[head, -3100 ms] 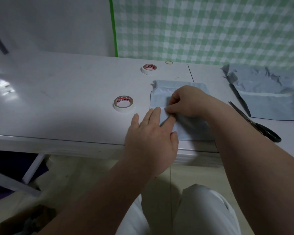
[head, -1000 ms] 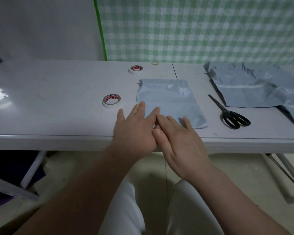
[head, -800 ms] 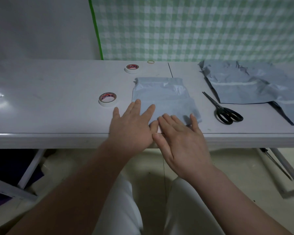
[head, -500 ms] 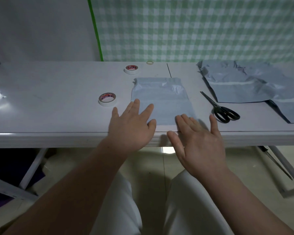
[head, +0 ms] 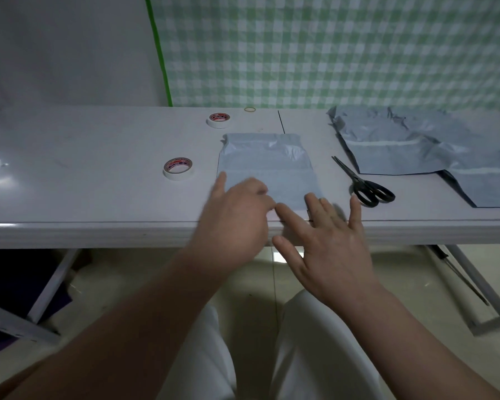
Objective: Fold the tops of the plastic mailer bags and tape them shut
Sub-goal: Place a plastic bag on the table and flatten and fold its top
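A grey plastic mailer bag point(head: 267, 166) lies flat on the white table point(head: 84, 197), with its folded top toward me. My left hand point(head: 234, 220) is on the bag's near-left corner. Its fingers are curled down on the near edge, its thumb sticks out, and the hand is blurred. My right hand point(head: 329, 243) hovers at the table's front edge by the bag's near-right corner, fingers spread and straight, holding nothing. A white tape roll point(head: 178, 168) lies left of the bag.
A second tape roll point(head: 219, 120) and a rubber band point(head: 249, 109) lie near the back edge. Black scissors point(head: 364, 187) lie right of the bag. Several more grey mailer bags point(head: 401, 145) are piled at the right. A green checked cloth hangs behind.
My left hand's fingers have curled onto the bag's near edge; half a second ago they lay straight. My right hand stays open and has slid slightly toward the bag's near-right corner.
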Motion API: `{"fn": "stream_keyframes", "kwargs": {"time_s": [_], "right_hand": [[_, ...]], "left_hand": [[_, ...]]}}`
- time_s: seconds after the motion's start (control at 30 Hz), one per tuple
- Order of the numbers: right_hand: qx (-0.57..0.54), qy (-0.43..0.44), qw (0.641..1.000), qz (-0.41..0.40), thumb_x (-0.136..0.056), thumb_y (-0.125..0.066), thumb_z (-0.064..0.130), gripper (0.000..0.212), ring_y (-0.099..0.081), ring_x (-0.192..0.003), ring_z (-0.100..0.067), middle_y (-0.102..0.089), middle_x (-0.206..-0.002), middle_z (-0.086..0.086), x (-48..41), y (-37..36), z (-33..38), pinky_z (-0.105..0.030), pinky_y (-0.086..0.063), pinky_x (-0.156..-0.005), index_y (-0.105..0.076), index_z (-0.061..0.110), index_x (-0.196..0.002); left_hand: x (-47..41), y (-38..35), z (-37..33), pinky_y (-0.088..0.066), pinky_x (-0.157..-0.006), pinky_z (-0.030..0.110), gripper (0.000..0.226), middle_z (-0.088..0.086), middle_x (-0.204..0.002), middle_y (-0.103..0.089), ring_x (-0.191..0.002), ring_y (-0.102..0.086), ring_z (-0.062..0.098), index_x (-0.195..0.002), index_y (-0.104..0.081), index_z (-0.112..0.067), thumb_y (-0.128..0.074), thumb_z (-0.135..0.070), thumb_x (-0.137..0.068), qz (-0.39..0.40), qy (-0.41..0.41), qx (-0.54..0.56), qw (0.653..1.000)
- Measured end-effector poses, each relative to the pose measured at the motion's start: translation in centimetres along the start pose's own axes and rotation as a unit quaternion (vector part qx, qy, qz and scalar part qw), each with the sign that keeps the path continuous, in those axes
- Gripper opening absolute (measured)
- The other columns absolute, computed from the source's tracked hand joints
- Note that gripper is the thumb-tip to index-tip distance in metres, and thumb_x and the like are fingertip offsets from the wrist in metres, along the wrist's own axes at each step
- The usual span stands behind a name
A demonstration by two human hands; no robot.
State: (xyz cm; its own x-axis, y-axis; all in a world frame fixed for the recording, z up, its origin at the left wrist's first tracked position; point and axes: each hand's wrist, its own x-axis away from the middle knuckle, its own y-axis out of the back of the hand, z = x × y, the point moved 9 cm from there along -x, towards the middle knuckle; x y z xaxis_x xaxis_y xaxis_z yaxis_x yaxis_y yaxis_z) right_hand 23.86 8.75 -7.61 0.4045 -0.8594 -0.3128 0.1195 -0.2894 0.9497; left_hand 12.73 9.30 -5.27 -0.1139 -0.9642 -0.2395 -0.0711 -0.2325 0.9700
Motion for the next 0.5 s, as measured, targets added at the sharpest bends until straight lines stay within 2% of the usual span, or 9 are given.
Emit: {"fn": "stream_keyframes", "kwargs": {"time_s": [0.1, 0.2, 0.27, 0.33, 0.5], "right_hand": [[0.004, 0.001, 1.000, -0.010, -0.092, -0.026, 0.058, 0.053, -0.053, -0.120, -0.034, -0.053, -0.131, -0.020, 0.1, 0.0, 0.0, -0.057, -0.011, -0.109, -0.053, 0.030, -0.128], [0.008, -0.005, 1.000, -0.013, -0.092, -0.026, 0.058, 0.053, -0.052, -0.121, -0.035, -0.052, -0.131, -0.021, 0.2, -0.2, 0.1, -0.055, -0.009, -0.109, -0.054, 0.029, -0.126], [0.004, -0.007, 1.000, -0.018, -0.091, -0.027, 0.058, 0.052, -0.052, -0.120, -0.035, -0.053, -0.131, -0.021, 0.1, -0.2, 0.1, -0.055, -0.009, -0.109, -0.055, 0.029, -0.124], [-0.003, -0.008, 1.000, -0.024, -0.091, -0.028, 0.059, 0.051, -0.053, -0.119, -0.034, -0.053, -0.130, -0.019, 0.1, -0.2, 0.1, -0.055, -0.009, -0.109, -0.056, 0.029, -0.122], [-0.009, -0.015, 0.999, -0.028, -0.090, -0.030, 0.060, 0.049, -0.053, -0.120, -0.030, -0.054, -0.130, -0.014, 0.2, -0.3, -0.1, -0.055, -0.008, -0.110, -0.056, 0.029, -0.118]], "left_hand": [[1.3, -0.4, -0.9, -0.004, -0.118, 0.042, 0.040, -0.008, -0.128, -0.054, -0.119, -0.050, 0.009, -0.126, -0.060, -0.024, -0.039, -0.023, -0.091, -0.009, 0.003, 0.058, 0.998], [2.3, -0.3, -0.9, -0.020, -0.112, 0.054, 0.049, -0.001, -0.118, -0.064, -0.118, -0.056, 0.019, -0.115, -0.067, -0.016, -0.030, -0.028, -0.086, -0.058, 0.007, 0.052, 0.997], [2.3, -0.3, -0.7, -0.026, -0.108, 0.057, 0.053, 0.002, -0.111, -0.068, -0.122, -0.054, 0.024, -0.109, -0.070, -0.015, -0.026, -0.031, -0.084, -0.062, 0.015, 0.047, 0.997], [2.2, -0.1, -0.5, -0.027, -0.107, 0.057, 0.052, 0.002, -0.106, -0.068, -0.124, -0.052, 0.026, -0.105, -0.072, -0.016, -0.028, -0.032, -0.083, -0.066, 0.027, 0.051, 0.996], [3.0, 0.3, 0.9, -0.035, -0.101, 0.057, 0.041, 0.002, -0.093, -0.068, -0.113, -0.056, 0.032, -0.092, -0.075, -0.015, -0.038, -0.028, -0.080, -0.115, 0.049, 0.058, 0.991]]}}
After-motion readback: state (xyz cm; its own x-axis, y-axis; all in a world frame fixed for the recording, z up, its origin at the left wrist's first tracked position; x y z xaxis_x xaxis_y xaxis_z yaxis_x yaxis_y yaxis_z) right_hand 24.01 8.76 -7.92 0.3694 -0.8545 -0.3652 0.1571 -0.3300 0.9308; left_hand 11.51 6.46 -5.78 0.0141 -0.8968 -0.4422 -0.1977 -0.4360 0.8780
